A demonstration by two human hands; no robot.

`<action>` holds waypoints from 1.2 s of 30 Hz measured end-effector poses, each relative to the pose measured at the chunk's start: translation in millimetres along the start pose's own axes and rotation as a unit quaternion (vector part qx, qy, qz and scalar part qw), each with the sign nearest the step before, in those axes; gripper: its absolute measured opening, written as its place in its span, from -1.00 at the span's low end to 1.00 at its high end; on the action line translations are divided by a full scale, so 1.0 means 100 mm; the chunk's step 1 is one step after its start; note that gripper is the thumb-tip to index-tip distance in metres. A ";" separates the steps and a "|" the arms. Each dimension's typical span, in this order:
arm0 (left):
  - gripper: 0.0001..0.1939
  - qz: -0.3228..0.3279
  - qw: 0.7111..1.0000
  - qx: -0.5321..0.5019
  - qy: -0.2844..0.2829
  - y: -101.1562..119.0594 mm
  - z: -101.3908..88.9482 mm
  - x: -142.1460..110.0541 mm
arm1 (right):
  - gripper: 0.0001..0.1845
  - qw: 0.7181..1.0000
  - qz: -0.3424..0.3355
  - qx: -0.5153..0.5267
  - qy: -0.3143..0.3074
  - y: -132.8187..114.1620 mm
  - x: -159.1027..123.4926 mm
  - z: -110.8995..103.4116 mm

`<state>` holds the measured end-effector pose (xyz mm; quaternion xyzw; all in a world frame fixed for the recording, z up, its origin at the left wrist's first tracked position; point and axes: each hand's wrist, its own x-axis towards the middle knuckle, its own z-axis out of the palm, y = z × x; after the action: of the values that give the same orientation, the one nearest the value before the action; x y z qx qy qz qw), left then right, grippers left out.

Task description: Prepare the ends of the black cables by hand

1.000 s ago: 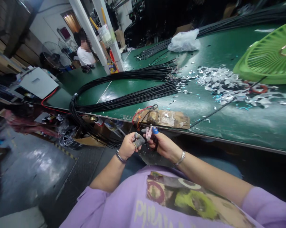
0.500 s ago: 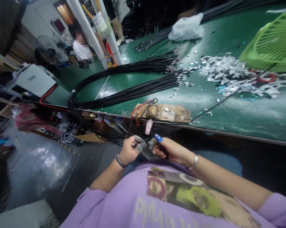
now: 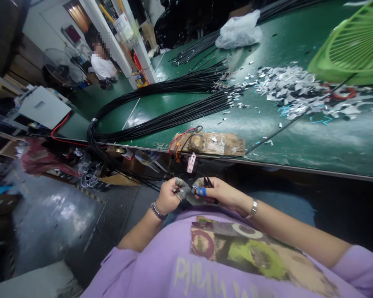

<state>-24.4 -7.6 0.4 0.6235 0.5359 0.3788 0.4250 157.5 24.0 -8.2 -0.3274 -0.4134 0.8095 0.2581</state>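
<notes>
Hands meet just below the edge of the green table [image 3: 298,140], close against the purple shirt. The left hand [image 3: 169,195] is curled, its grey-wrapped fingertips [image 3: 182,191] pinched together on something small and dark — too small to name from here. The right hand [image 3: 219,193] faces it, fingertips nearly touching the left's, one of them capped in blue [image 3: 201,191]; thin black wire ends [image 3: 209,181] stick up from its grip, so its fingers are closed around them. Just above the hands a small pale clip [image 3: 191,162] hangs from the table edge, under a worn wooden block [image 3: 217,144] with red and black leads [image 3: 182,140] looped at its left end. A thick bundle of black cables [image 3: 161,122] sweeps across the table and curves down off its left edge toward the hands. Further right lie scattered white scraps [image 3: 285,87] and a green plastic fan grille [image 3: 350,49] — a crumpled plastic bag [image 3: 239,30] sits behind. Another person in a white shirt [image 3: 102,66] sits well off at the far left.
</notes>
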 end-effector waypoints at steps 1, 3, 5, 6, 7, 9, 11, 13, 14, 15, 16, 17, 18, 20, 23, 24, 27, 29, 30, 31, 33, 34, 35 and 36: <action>-0.79 -0.003 1.000 0.001 -0.002 0.00 0.00 0.00 | -0.62 1.000 0.000 -0.005 -0.001 -0.01 0.00 -0.01; -0.78 -0.005 1.000 0.007 -0.008 0.00 -0.01 -0.02 | -0.61 1.000 0.002 -0.022 0.008 -0.04 0.00 -0.03; -0.78 -0.006 1.000 0.014 -0.016 0.01 -0.01 -0.02 | -0.61 0.998 0.005 -0.060 0.018 -0.08 0.00 -0.03; -0.77 -0.004 1.000 0.017 -0.023 0.02 -0.02 -0.03 | -0.61 0.996 0.006 -0.085 0.018 -0.09 0.00 -0.03; -0.77 -0.002 0.999 0.019 -0.033 0.02 -0.02 -0.03 | -0.62 0.994 0.006 -0.107 0.014 -0.10 0.01 -0.01; -0.76 0.001 0.998 0.021 -0.053 0.04 -0.02 -0.02 | -0.63 0.991 -0.005 -0.136 0.013 -0.11 0.01 0.02; -0.75 -0.001 0.998 0.020 -0.063 0.04 -0.01 -0.02 | -0.65 0.987 -0.027 -0.156 0.037 -0.10 0.01 0.06; -0.74 -0.012 0.998 0.013 -0.057 0.03 0.00 -0.01 | -0.68 0.981 -0.048 -0.173 0.073 -0.08 0.04 0.07; -0.72 -0.019 0.998 0.006 -0.052 0.02 0.00 -0.02 | -0.70 0.978 -0.052 -0.178 0.093 -0.07 0.05 0.07; -0.71 -0.027 0.998 -0.003 -0.049 0.01 0.00 -0.02 | -0.71 0.976 -0.049 -0.177 0.116 -0.05 0.07 0.05; -0.70 -0.034 0.998 -0.012 -0.048 0.01 -0.01 -0.03 | -0.72 0.974 -0.042 -0.169 0.143 -0.04 0.09 0.02; -0.68 -0.039 0.998 -0.023 -0.047 0.01 -0.01 -0.04 | -0.72 0.972 -0.032 -0.156 0.173 -0.04 0.11 -0.01; -0.67 -0.044 0.998 -0.033 -0.044 0.01 -0.02 -0.05 | -0.72 0.970 -0.024 -0.139 0.200 -0.04 0.12 -0.04; -0.65 -0.052 0.997 -0.051 -0.036 0.02 -0.04 -0.06 | -0.69 0.970 -0.024 -0.100 0.219 -0.05 0.14 -0.10; -0.60 -0.079 0.995 -0.063 -0.026 0.03 -0.05 -0.06 | -0.61 0.978 -0.038 -0.065 0.193 -0.06 0.13 -0.11; -0.59 -0.088 0.994 -0.061 -0.030 0.03 -0.05 -0.05 | -0.58 0.980 -0.039 -0.066 0.184 -0.06 0.11 -0.11; -0.61 -0.099 0.992 -0.040 -0.072 0.00 -0.02 -0.01 | -0.55 0.978 -0.063 -0.110 0.168 -0.05 0.06 -0.08; -0.65 -0.094 0.990 -0.021 -0.106 -0.04 0.01 0.03 | -0.59 0.971 -0.104 -0.153 0.153 -0.04 0.01 -0.08; -0.67 -0.087 0.989 -0.007 -0.115 -0.06 0.03 0.04 | -0.63 0.966 -0.127 -0.172 0.143 -0.04 -0.01 -0.07; -0.70 -0.076 0.990 0.013 -0.120 -0.08 0.04 0.06 | -0.66 0.962 -0.147 -0.190 0.133 -0.04 -0.04 -0.07; -0.76 -0.046 0.990 0.059 -0.122 -0.11 0.07 0.09 | -0.72 0.953 -0.171 -0.225 0.111 -0.05 -0.08 -0.05; -0.77 -0.032 0.988 0.082 -0.125 -0.12 0.09 0.10 | -0.74 0.948 -0.178 -0.245 0.101 -0.05 -0.10 -0.04; -0.77 -0.023 0.986 0.102 -0.131 -0.12 0.10 0.11 | -0.75 0.942 -0.185 -0.266 0.090 -0.05 -0.11 -0.02; -0.74 -0.016 0.983 0.119 -0.139 -0.12 0.12 0.12 | -0.77 0.935 -0.192 -0.288 0.081 -0.05 -0.12 0.00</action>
<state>-16.2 3.2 -14.5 0.7075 0.5226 0.2151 0.4243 165.7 18.0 -0.5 -0.3663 -0.6617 0.5616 0.3356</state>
